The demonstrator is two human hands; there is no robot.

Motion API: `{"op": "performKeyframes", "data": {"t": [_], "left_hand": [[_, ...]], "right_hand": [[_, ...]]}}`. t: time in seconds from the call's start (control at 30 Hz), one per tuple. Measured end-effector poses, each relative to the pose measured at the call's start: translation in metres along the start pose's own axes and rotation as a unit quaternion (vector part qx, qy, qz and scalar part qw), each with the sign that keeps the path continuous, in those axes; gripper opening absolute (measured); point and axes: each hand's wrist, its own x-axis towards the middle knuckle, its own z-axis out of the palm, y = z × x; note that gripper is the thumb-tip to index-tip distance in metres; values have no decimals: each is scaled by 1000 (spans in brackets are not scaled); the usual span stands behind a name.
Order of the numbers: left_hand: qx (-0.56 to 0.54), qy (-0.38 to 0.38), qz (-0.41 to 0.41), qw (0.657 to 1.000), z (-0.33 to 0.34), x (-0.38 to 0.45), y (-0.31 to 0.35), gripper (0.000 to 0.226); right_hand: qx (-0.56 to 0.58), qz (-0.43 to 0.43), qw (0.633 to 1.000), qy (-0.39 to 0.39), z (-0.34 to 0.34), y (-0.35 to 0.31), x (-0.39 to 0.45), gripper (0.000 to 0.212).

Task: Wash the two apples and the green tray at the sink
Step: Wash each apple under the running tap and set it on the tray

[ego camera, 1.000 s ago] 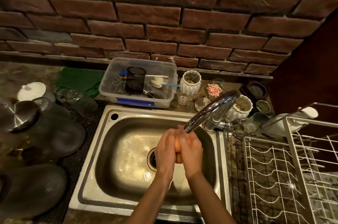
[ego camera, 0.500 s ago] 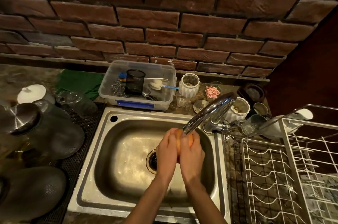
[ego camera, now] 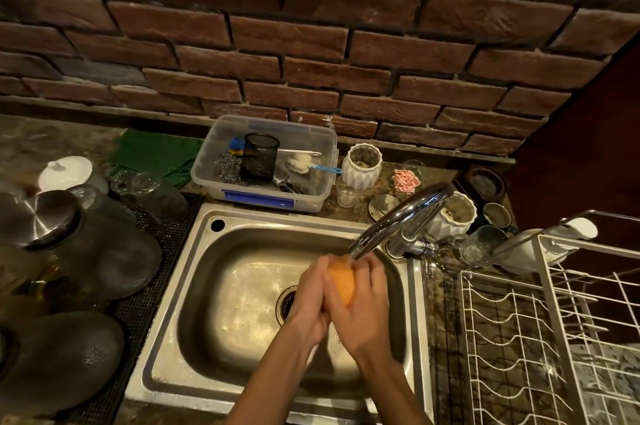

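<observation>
An orange-yellow apple [ego camera: 341, 282] is cupped between both my hands over the steel sink [ego camera: 207, 286], just under the spout of the chrome tap [ego camera: 398, 220]. My left hand [ego camera: 308, 300] wraps its left side and my right hand [ego camera: 363, 310] wraps its right side, fingers curled round it. Only the apple's top strip shows between the hands. I see no second apple, and no green tray that I can identify; something flat and green [ego camera: 156, 154] lies on the counter behind the sink to the left.
A clear plastic box [ego camera: 304, 196] with scourers, a mesh cup and a brush stands behind the sink. White ribbed jars [ego camera: 362, 164] and small cups sit by the tap. A white wire dish rack [ego camera: 540, 338] is on the right. Dark pots and lids [ego camera: 69, 286] crowd the left.
The apple has turned and risen between my hands, so more of its orange top shows under the spout. Both hands stay clasped round it over the drain.
</observation>
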Motion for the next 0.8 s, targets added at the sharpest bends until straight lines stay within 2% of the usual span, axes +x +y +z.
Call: {"op": "performKeyframes", "data": {"t": [0.07,0.13,0.2,0.27,0.33,0.43,0.47,0.5,0.53,0.63,0.7,0.8], "left_hand": [[71,29,88,993,7,-1,0,37],[133,51,163,976,12,-2,0,24],[202,53,237,949,12,-3,1,21],[270,36,291,917,9,-5,3,24],[354,31,329,875,4,-6,2,32],[449,30,412,792,-6,-6,-4,24],[463,35,426,776,-8,-7,-6,20],[465,46,425,775,-9,-8,-7,19],[447,63,411,792,-8,-10,-8,21],[316,118,314,888,0,-11,-8,26],[244,121,258,927,5,-9,-3,22],[194,69,175,963,3,-9,10,18]], "right_hand": [[18,28,999,-20,-3,-1,12,57],[78,75,994,-5,-5,-5,22,39],[144,127,981,7,-4,-10,28,16],[208,189,960,-14,-5,-13,31,10],[315,285,904,-52,-8,-12,34,14],[469,441,751,-144,-18,-12,34,40],[485,462,725,-160,-19,-12,34,44],[480,463,726,-166,-18,-14,33,44],[449,451,755,-158,-15,-15,32,42],[288,371,881,-60,-4,-20,28,33],[214,283,934,-26,-3,-24,26,34],[35,104,993,-36,-7,-24,16,44]]}}
